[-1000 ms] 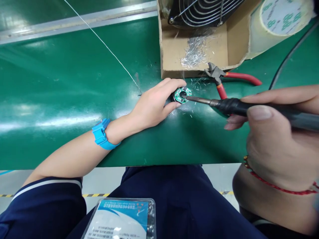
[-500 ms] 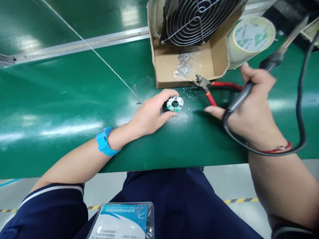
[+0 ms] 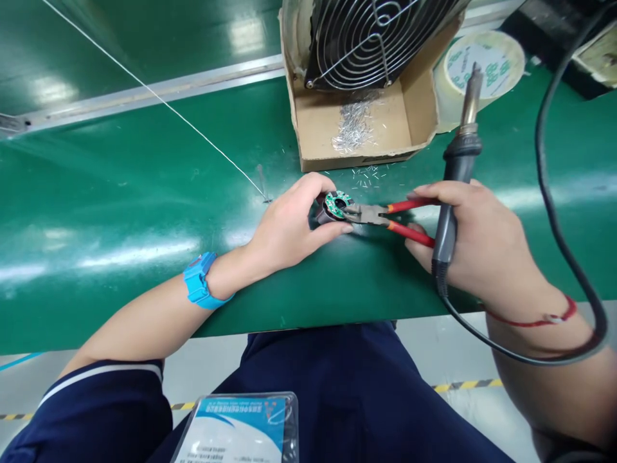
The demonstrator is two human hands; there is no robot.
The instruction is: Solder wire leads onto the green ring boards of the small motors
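Observation:
My left hand grips a small round part topped by a ring-shaped green circuit board, thumb and fingers closed round its sides. My right hand is closed on red-handled side cutters, whose jaws reach the right edge of the board. A soldering iron is held in the same hand, across the palm, its metal tip pointing up and away from me. Whether the jaws have closed on a lead is too small to tell.
A cardboard box holds a black fan and a pile of wire clippings. More clippings lie on the green table. Beside the box stands a tape roll. The iron's black cable loops past my right wrist.
My right hand has turned and brought the cutters down to the circuit board. The soldering iron has swung from pointing right to pointing up. My left hand has tilted the part slightly.

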